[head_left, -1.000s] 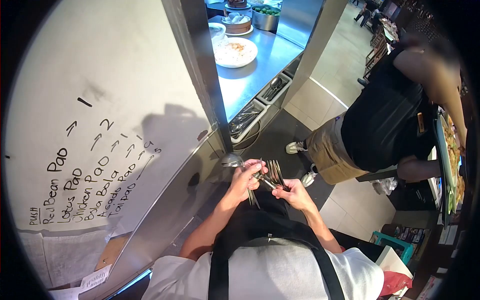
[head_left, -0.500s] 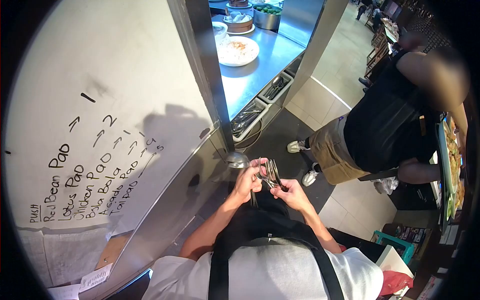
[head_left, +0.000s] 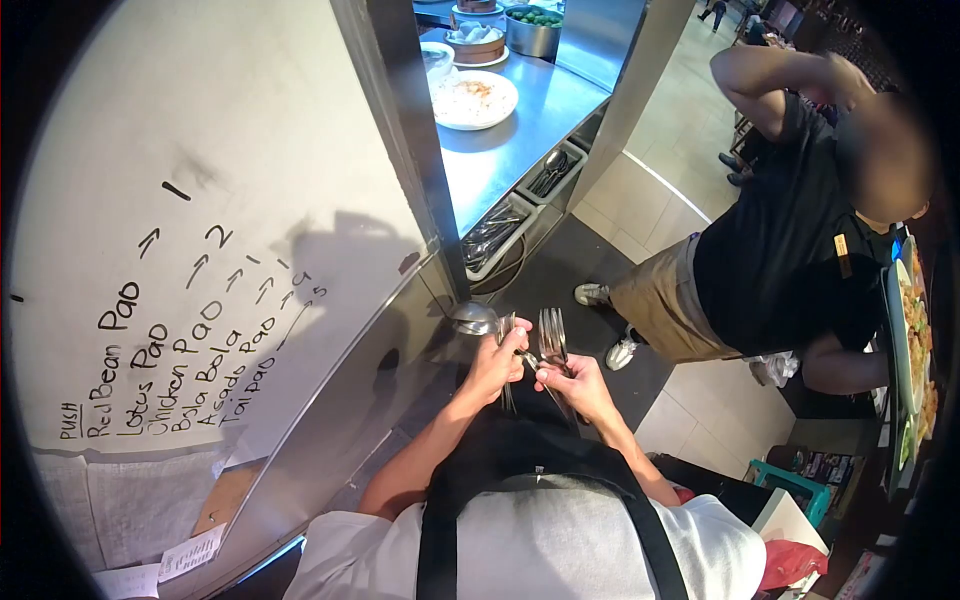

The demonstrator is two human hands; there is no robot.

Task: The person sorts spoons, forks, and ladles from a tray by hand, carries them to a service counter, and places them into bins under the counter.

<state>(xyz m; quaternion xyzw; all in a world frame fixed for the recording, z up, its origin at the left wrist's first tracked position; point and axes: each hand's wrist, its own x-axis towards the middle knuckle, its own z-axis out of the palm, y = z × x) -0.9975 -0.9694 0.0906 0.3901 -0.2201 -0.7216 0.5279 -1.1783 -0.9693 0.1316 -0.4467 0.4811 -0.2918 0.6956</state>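
My left hand is closed around a bundle of cutlery. Shiny round spoon bowls stick out past its fingers to the left, and thin handles hang below; how many pieces it holds I cannot tell. My right hand grips several forks, tines pointing away from me and handles running back under the palm. Both hands are close together in front of my dark apron. Between them, the fingertips nearly meet around a metal piece that is partly hidden.
On the left stands a whiteboard with handwriting. Beyond it, a steel counter bears a white plate, with cutlery bins below. A person in a black shirt stands at right beside a food platter.
The forks in my right hand have come apart from the left bundle and now stand more upright. The person at right has raised an arm toward the head and turned.
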